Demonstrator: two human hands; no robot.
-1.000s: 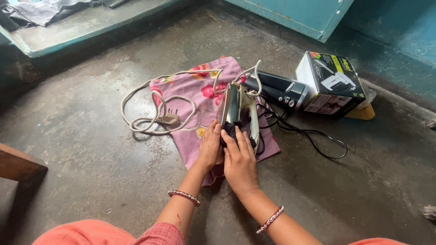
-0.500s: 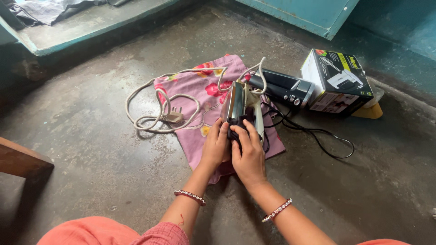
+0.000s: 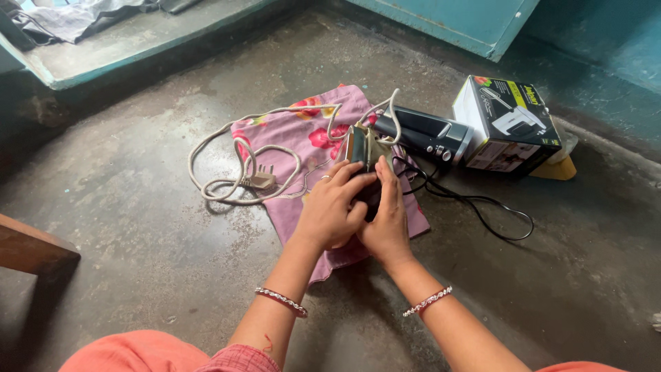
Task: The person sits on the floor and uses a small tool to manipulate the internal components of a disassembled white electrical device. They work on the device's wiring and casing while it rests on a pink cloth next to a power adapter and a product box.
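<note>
1. A clothes iron (image 3: 363,146) stands on its edge near the middle of the view, on a pink floral cloth (image 3: 303,141) spread on a grey concrete floor (image 3: 138,207). Only its upper part shows above your fingers.
2. Your left hand (image 3: 334,210) wraps the near end of the iron from the 9 o'clock side, fingers curled closed over it and reaching across to your other hand. A ring shows on one finger and a beaded bangle (image 3: 281,301) circles the wrist.
3. Your right hand (image 3: 385,220) presses the same end from the 3 o'clock side, fingers held straight and close together along the iron's side. It grips the iron too, and wears a thin bracelet (image 3: 428,301).
4. A whitish cord (image 3: 227,172) runs from the iron's top, at 12 o'clock, and loops out to 9 o'clock, over the cloth and onto the bare floor. Its plug (image 3: 261,181) lies inside the loops.
5. Just past the iron, at 2 o'clock, a black and silver appliance (image 3: 427,134) lies on its side. Its thin black cord (image 3: 482,207) trails across the floor towards 4 o'clock.
6. Touching that appliance at 2 o'clock is a printed cardboard box (image 3: 509,124), tilted, picturing a hand mixer.
7. At 8 o'clock, at the left edge, a piece of brown wood (image 3: 27,248) juts in.
</note>
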